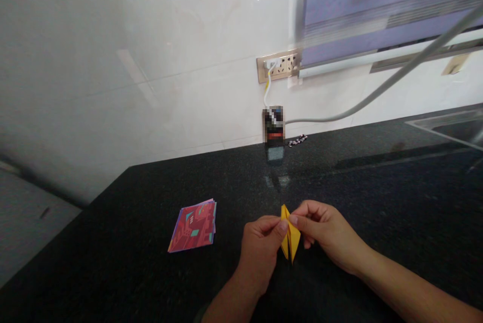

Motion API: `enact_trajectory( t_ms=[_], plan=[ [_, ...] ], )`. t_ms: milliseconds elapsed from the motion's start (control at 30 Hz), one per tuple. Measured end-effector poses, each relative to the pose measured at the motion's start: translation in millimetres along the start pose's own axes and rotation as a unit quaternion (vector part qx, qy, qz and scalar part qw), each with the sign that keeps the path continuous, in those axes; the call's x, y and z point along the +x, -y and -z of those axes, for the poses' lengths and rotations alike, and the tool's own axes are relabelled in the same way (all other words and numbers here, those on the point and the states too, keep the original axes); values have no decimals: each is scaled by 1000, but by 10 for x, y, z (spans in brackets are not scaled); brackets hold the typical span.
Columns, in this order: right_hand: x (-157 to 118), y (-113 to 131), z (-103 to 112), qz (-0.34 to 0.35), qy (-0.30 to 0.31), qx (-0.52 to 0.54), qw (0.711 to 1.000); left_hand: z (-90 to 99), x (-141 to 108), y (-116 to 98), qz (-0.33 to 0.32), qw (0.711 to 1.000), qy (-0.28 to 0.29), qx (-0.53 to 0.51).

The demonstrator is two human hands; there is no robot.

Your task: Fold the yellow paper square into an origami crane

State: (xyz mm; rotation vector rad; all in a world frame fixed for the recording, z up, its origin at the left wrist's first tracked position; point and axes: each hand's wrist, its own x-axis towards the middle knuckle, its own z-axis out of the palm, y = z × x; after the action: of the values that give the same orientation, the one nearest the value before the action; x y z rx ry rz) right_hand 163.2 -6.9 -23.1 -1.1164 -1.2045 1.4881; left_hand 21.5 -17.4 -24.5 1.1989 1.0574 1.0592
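A small folded yellow paper (294,243), diamond-shaped with a slit down its lower half, is held above the dark countertop. My left hand (261,245) pinches its left side between thumb and fingers. On the other side, my right hand (326,230) grips the paper's upper right edge with thumb and forefinger, its other fingers curled behind. Both thumbs lie close together near the middle of the paper. Left of my hands, a stack of printed paper sheets (194,227) with a red top sheet lies on the counter.
The black speckled countertop (151,197) meets a pale tiled wall. Against it stands a pixelated object (274,126), beside a beaded string (298,140). A white cable (267,92) runs to a wall socket (281,66); a grey hose (396,79) crosses the right side.
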Motion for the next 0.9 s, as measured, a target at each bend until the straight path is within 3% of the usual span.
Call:
enact_trajectory(
  t_ms=[333,667,900],
  plan=[
    [-17,-36,-20,5,-10,6,1000,-11,1,-16,1,1000,21,-11],
    [-39,-33,-46,-1,-23,10,1000,-8,-13,-27,-17,999,2,42],
    [-27,-37,-41,7,-1,20,1000,-12,-2,37,30,999,-15,15]
  ],
)
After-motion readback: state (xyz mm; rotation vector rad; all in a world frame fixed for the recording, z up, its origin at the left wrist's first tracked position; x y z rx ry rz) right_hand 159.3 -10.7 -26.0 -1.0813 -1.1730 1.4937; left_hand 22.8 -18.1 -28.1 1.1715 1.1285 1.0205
